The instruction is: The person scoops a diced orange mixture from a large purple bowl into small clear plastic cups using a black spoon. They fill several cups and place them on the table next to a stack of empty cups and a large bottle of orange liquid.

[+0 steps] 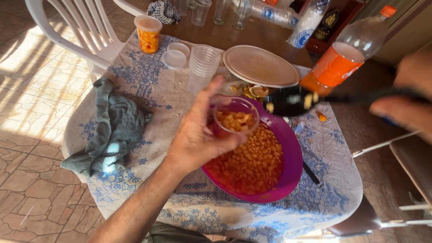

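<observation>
**Filling a small cup over the purple bowl: where a spill could start**

I look down on a desk (148, 94) covered by a white cloth with blue flowers. My landmark is the purple bowl (288, 166), half full of orange-red pasta pieces in sauce.

My left hand (198, 135) wraps a small clear plastic cup (235, 118) between thumb and fingers, just above the bowl's far-left rim. The cup already holds some of the same food. My right hand (402, 99), blurred at the bowl's far right, is closed around the handle of a dark ladle (290, 101), whose loaded scoop hovers beside the cup, over the bowl's far edge.

Risks, as I judge them: the scoop looks wider than the cup's mouth, so pieces may fall past the rim; one bit (321, 117) already lies on the cloth right of the bowl. The thin cup could buckle if squeezed. The ladle passes close to an orange soda bottle (342, 60) beyond the bowl and could knock it. A stack of clear cups (203, 65) and a white plate (261, 65) stand behind the bowl; a grey-green rag (112, 130) lies to its left.
</observation>
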